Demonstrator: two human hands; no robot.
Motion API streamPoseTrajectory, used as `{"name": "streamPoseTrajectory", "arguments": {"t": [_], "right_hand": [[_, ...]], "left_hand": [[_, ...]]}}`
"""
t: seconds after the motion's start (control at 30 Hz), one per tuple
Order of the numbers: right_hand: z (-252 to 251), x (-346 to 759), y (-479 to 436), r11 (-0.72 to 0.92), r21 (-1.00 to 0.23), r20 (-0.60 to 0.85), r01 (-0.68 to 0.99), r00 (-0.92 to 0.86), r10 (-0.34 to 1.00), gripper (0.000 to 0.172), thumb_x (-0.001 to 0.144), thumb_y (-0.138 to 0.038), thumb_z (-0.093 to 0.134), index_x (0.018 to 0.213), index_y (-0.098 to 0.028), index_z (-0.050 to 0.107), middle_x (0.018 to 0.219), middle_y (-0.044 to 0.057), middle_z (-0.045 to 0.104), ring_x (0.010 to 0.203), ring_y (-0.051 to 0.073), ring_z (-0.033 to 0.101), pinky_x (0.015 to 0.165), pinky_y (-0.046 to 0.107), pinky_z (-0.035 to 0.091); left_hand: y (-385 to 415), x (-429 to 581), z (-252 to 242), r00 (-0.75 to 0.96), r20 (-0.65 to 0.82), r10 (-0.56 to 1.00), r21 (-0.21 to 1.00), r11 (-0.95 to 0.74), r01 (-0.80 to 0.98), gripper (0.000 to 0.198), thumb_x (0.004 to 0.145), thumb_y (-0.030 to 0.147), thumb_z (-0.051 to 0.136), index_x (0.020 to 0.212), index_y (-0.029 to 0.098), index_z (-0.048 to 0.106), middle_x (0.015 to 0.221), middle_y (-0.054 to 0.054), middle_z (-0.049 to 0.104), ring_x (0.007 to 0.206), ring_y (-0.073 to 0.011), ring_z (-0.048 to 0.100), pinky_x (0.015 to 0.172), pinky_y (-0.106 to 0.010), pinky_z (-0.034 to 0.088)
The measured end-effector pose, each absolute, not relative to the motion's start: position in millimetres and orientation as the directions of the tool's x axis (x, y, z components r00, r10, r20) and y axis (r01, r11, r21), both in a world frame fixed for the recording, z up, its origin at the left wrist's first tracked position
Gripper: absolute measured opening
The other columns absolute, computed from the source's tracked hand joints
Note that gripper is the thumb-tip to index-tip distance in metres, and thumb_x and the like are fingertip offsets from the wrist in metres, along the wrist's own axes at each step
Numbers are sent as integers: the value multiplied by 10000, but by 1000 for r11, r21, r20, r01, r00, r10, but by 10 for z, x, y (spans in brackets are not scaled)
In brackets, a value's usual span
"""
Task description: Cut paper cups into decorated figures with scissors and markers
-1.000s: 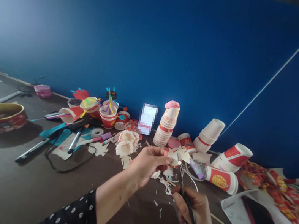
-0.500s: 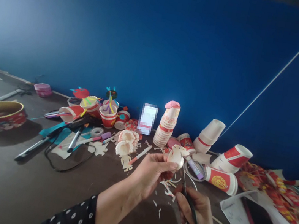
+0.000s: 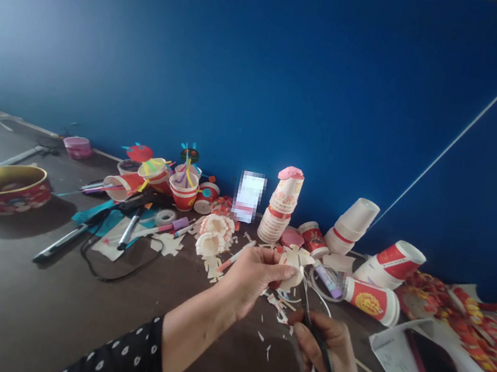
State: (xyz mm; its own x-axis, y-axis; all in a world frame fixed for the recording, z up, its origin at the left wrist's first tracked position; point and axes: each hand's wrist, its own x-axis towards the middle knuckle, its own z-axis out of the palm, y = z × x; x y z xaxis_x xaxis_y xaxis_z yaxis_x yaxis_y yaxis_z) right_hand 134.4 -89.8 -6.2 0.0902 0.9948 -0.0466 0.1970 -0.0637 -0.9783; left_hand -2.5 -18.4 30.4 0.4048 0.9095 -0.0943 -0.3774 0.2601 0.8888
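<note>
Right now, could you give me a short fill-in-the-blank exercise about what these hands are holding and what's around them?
The cut white paper cup is held in the person's ____ hand.
The right hand grips a pair of black-handled ____.
The wall behind the work surface is ____.
The inside of the bowl at the far end is ____.

Missing words: left; scissors; blue; gold.
</note>
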Motion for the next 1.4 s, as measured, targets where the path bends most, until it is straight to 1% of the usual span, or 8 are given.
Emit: {"name": "streamPoseTrajectory", "arguments": {"t": [0.1,0.3,0.5,0.8,0.9,1.07,1.27,1.4], "right_hand": [[-117,1370,-896,-21,-984,-8,180,77,997,372,619,-503,620,680,-136,602,358,-73,382,278,40,330,299,162,278],[-155,1382,-919,54,-979,64,197,46,997,352,679,-489,582,657,-138,596,363,-69,371,284,40,321,300,160,259],[-118,1342,-938,82,-967,104,242,79,991,359,695,-492,563,630,-139,580,370,-66,369,298,40,320,307,157,246],[-162,1327,-924,76,-972,105,220,126,986,342,694,-478,580,642,-139,580,366,-78,347,289,36,297,291,152,243],[-160,1327,-934,84,-979,102,187,91,991,323,700,-461,587,650,-142,578,369,-71,373,297,44,328,307,158,272],[-212,1366,-941,96,-994,99,43,80,992,311,668,-455,628,726,-151,595,419,-59,424,339,60,385,340,172,321],[-222,1411,-924,79,-997,79,0,9,997,345,646,-464,650,734,-135,600,426,-59,422,342,54,378,343,173,312],[-225,1412,-941,65,-998,65,-12,12,998,358,633,-479,659,740,-140,611,412,-57,422,345,56,375,345,172,313]], "left_hand": [[-209,-8,293,412,-87,907,879,265,-396,215,566,225,692,490,131,514,453,17,490,428,-51,382,471,-221,248],[-236,31,264,388,-103,916,849,284,-445,219,560,202,694,488,133,500,451,32,467,421,-44,368,463,-211,252],[-293,57,287,354,-130,926,812,304,-498,206,556,192,702,494,133,515,444,35,469,415,-43,374,460,-205,262],[-358,67,346,358,-167,919,768,349,-537,156,551,182,708,536,126,563,454,33,489,429,-42,393,476,-196,287],[-355,60,346,358,-167,919,782,345,-519,166,552,198,710,542,131,558,466,33,490,437,-44,388,482,-202,284],[-315,38,302,337,-97,936,848,256,-465,187,576,219,695,531,137,534,473,36,473,447,-47,370,480,-211,265],[-254,2,294,371,-62,927,900,213,-381,223,568,247,699,502,133,519,473,26,492,449,-54,398,485,-215,272],[-240,-21,348,386,-84,918,924,217,-315,206,540,267,718,518,125,571,485,10,533,458,-63,427,504,-221,300]]}}
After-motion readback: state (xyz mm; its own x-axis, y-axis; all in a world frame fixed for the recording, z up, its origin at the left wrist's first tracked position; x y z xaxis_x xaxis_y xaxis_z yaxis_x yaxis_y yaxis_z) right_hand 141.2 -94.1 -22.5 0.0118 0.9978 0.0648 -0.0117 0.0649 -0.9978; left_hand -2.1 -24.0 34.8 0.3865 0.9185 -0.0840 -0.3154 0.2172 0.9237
